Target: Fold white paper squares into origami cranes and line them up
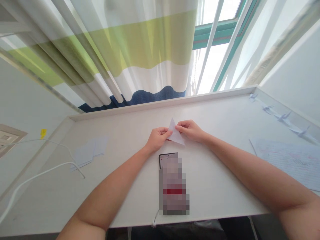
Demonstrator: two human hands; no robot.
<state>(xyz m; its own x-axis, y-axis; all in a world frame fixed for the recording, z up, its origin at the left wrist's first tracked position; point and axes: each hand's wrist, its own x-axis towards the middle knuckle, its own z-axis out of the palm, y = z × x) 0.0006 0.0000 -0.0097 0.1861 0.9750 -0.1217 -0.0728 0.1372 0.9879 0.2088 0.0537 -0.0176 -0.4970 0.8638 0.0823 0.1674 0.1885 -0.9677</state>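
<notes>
A small white paper folded into a triangle (175,135) is held just above the white desk (212,173), at its middle. My left hand (157,138) pinches the paper's left side with closed fingers. My right hand (190,129) pinches its upper right edge, fingers pressed together. Both forearms reach in from the near edge.
A phone (172,183) lies flat between my forearms. A stack of white paper squares (90,151) sits at the left beside a white cable (37,173). Several folded paper cranes (283,116) line the right rim, near a written sheet (290,160). A striped curtain (125,56) hangs behind.
</notes>
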